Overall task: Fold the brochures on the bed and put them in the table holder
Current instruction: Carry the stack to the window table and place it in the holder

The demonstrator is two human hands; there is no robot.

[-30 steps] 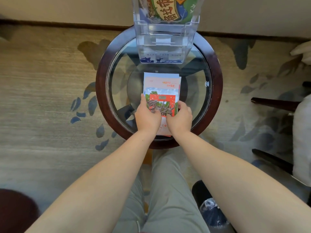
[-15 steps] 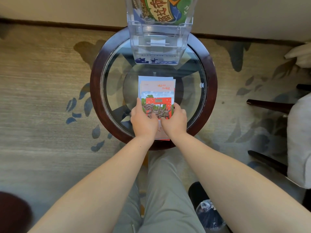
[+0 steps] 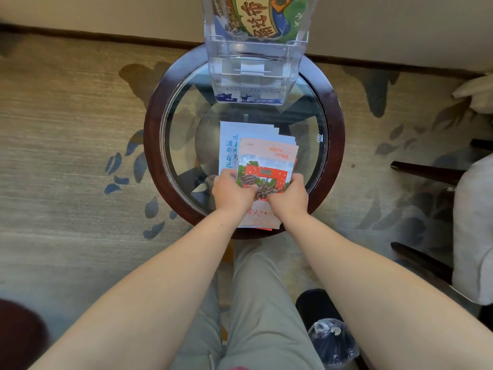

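A stack of folded brochures (image 3: 266, 156) lies on the round glass table (image 3: 152, 145), its near end over the table's front rim. The top ones show a red gate picture; a pale blue one (image 3: 228, 145) sticks out to the left underneath. My left hand (image 3: 232, 192) grips the stack's left side and my right hand (image 3: 289, 194) grips its right side, thumbs on top. The clear plastic holder (image 3: 253, 73) stands at the table's far edge with a colourful brochure (image 3: 256, 17) in its back tier.
A patterned carpet surrounds the table. A wall runs behind the holder. Dark chair legs (image 3: 424, 172) and a pale cushion (image 3: 472, 228) are at the right. A black bin with a plastic bag (image 3: 330, 340) stands by my right leg.
The top red brochures have slid right, uncovering the pale blue one on the left. My hands have spread a little apart on the stack.
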